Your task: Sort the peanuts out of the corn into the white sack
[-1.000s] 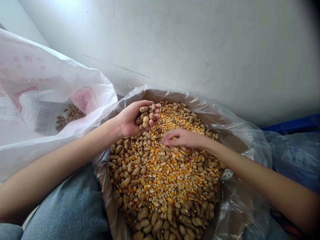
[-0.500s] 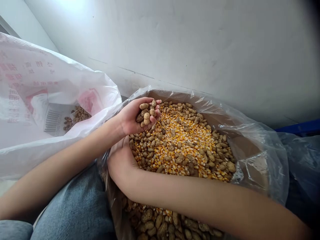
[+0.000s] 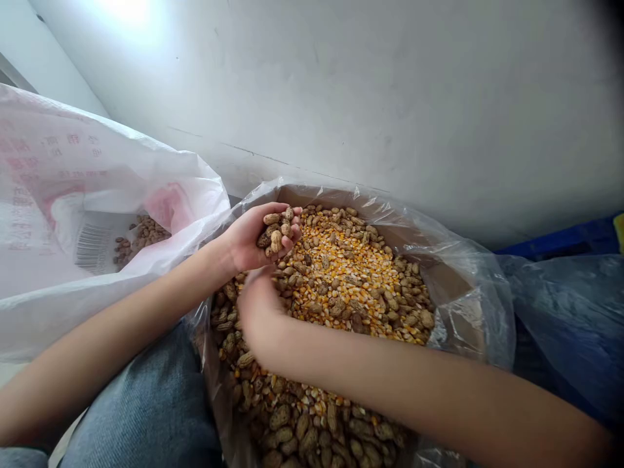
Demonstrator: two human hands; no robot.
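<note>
Cupping bumpy brown peanuts [image 3: 275,237], the left hand [image 3: 248,244] holds them over a plastic-lined cardboard box [image 3: 451,286] of yellow corn [image 3: 341,273]. The right hand [image 3: 260,312] curls down, fingers hidden, so I cannot tell if it holds any.

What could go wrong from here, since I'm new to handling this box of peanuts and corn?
The peanuts heaped in the left hand sit loosely, so some might roll back onto the corn. The right hand reaches down among the peanuts, and its forearm hides part of the box, so a stray peanut there could be missed. The white sack has a slack rim that could fold over and narrow its opening.
</note>
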